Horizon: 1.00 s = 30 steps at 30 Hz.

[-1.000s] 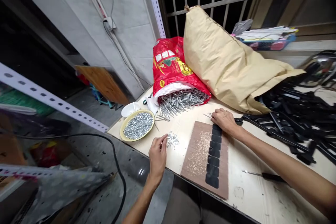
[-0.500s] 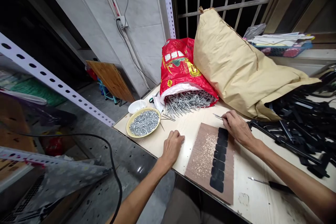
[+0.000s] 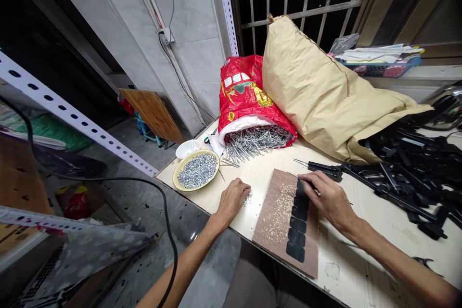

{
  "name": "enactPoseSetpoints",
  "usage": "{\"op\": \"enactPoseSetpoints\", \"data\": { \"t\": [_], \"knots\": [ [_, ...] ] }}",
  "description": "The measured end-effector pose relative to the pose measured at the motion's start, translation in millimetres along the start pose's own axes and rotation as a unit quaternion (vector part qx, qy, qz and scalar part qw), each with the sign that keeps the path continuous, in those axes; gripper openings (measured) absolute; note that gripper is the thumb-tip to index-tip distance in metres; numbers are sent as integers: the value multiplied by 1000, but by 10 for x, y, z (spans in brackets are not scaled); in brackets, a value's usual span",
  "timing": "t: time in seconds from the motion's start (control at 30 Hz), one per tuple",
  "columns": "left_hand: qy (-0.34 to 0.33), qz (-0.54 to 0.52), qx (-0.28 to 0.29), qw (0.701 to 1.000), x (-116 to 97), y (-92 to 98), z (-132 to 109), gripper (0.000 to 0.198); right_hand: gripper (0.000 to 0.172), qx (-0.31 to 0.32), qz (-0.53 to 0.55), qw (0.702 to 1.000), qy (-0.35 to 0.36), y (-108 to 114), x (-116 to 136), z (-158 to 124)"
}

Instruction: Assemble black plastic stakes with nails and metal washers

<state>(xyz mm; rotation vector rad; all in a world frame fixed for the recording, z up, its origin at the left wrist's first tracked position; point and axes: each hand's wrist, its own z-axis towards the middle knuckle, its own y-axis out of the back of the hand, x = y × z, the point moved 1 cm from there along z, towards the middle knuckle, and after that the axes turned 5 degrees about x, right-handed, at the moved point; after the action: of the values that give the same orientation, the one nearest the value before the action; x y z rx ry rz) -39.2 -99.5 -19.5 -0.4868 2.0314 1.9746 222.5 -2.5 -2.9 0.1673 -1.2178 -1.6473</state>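
My left hand (image 3: 233, 198) rests palm down on the table edge, its fingertips closed over a small heap of shiny metal bits (image 3: 247, 198). My right hand (image 3: 322, 196) lies over the top of a brown board (image 3: 277, 216) and pinches a thin metal pin with a dark shaft. A column of several black pads (image 3: 296, 224) runs down that board. A long black-handled part (image 3: 321, 167) lies just beyond my right hand.
A yellow dish of small silver pieces (image 3: 197, 170) and a white bowl (image 3: 187, 147) stand at the left corner. A red bag spilling long nails (image 3: 252, 106) and a tan paper sack (image 3: 325, 94) lie behind. Black plastic parts (image 3: 415, 168) are piled at the right.
My right hand has drawn back from the far side of the board onto the black pads, with a thin pin in it. My left hand stays on the small metal bits.
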Motion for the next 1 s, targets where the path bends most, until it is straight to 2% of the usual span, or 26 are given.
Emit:
{"op": "enactPoseSetpoints", "data": {
  "t": [0.13,0.3,0.37,0.47,0.53,0.67,0.73,0.87,0.93,1.0],
  "knots": [
    [-23,17,2,1000,-87,-37,-20,20,26,10,3,1000,2,-30,115,-65],
    [-6,52,16,999,-132,-69,3,18,24,19,6,1000,6,-77,177,-130],
    [-6,17,-3,1000,-140,-60,6,15,22,16,14,1000,2,-97,214,-142],
    [13,-145,-61,987,-200,-32,5,10,22,21,33,999,-3,-136,311,-128],
    [52,-301,-79,949,-291,-24,9,14,24,29,47,998,5,-165,398,-99],
    [86,-540,-67,835,-542,-51,29,26,26,40,39,998,17,-210,531,-33],
    [84,-601,-68,792,-638,-65,42,26,27,40,25,999,9,-214,548,-15],
    [89,-676,-46,730,-724,-66,75,27,28,28,-2,1000,-8,-181,519,-16],
    [100,-700,-41,706,-737,-59,93,29,27,23,-12,1000,-8,-158,503,-24],
    [111,-708,-44,696,-749,-53,106,30,27,21,-16,1000,-7,-140,494,-32]
  ]
}}
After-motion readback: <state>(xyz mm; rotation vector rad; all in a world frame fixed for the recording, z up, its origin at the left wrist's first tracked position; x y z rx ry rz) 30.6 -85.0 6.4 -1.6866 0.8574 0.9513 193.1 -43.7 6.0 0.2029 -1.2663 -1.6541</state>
